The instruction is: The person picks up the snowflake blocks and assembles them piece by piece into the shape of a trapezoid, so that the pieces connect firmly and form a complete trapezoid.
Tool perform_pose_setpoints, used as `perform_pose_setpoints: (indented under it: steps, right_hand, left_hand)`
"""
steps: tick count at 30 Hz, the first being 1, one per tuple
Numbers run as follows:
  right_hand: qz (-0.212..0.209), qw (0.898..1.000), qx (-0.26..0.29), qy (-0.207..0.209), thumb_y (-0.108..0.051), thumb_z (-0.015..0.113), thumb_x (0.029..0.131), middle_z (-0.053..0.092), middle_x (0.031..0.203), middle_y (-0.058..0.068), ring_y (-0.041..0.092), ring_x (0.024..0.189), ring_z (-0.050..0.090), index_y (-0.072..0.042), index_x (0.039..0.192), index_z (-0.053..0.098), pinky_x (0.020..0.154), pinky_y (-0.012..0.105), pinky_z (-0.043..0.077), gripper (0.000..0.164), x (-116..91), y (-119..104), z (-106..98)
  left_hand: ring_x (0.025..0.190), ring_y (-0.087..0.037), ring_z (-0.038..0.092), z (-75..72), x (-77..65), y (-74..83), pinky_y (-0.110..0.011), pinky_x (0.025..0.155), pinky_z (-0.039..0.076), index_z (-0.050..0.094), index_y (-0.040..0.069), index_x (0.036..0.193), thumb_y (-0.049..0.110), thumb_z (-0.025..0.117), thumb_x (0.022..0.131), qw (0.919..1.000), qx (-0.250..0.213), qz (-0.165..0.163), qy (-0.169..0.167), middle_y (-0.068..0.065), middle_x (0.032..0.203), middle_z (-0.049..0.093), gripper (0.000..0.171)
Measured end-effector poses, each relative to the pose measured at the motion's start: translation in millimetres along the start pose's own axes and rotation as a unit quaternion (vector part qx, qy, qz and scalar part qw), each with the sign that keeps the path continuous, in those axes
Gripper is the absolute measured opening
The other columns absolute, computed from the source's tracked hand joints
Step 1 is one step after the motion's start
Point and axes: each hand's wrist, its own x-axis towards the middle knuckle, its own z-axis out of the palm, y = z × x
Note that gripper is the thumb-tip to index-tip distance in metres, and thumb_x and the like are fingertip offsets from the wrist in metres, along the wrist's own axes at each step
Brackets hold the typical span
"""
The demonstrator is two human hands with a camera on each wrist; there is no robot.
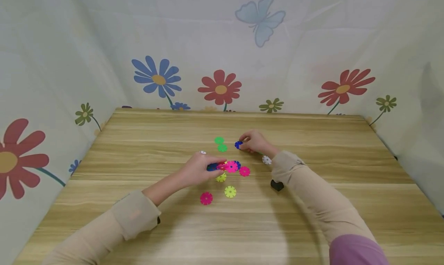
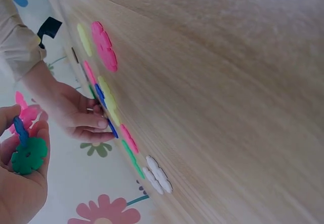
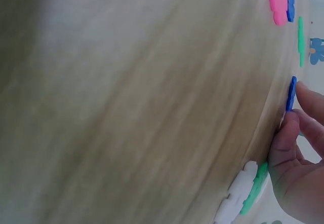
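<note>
My left hand (image 1: 195, 168) holds a cluster of notched plastic snowflake discs above the table. In the left wrist view the cluster shows a green disc (image 2: 29, 155), a blue disc (image 2: 21, 131) and pink ones (image 2: 25, 115), joined at angles. Farther back and to the right, my right hand (image 1: 256, 141) pinches a single blue disc (image 1: 237, 145) between thumb and fingers, close to the tabletop. Part of that disc is hidden by the fingertips. Around the hands lie loose discs: a pink one (image 1: 206, 198), a yellow one (image 1: 230, 191) and a green one (image 1: 219, 140).
A white disc (image 1: 266, 159) lies beside the right wrist, with a green disc (image 3: 254, 188) against it in the right wrist view. Another pink disc (image 1: 244, 171) lies right of the held cluster. The wooden table (image 1: 138, 141) meets a flower-printed cloth (image 1: 194, 33) at the back.
</note>
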Motion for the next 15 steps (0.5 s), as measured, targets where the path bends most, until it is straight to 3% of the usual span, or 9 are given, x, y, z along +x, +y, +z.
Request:
perform_pose_setpoints:
  steps: [8,15]
  right_hand:
    - [-0.001,0.999,-0.037,0.004,-0.007,0.067,0.076,0.055,0.085,0.009,0.010,0.052,0.045,-0.001,0.099,0.057,0.046,0.020,0.040,0.026,-6,-8,1]
    - [-0.005,1.000,0.014,-0.004,0.005,0.061,0.076,0.051,0.073,0.008,0.010,0.052,0.053,0.003,0.093,0.050,0.049,0.022,0.047,0.020,-12,-5,-2]
  left_hand:
    - [0.051,-0.005,0.036,0.8,-1.0,-1.0,-0.016,0.044,0.030,0.063,0.011,0.110,0.022,0.064,0.080,1.0000,0.003,0.007,0.006,-0.001,0.085,0.068,0.032]
    - [0.058,-0.006,0.041,0.4,-2.7,-1.9,-0.016,0.048,0.032,0.064,0.011,0.110,0.023,0.065,0.080,0.9998,0.012,0.012,0.013,-0.002,0.094,0.068,0.032]
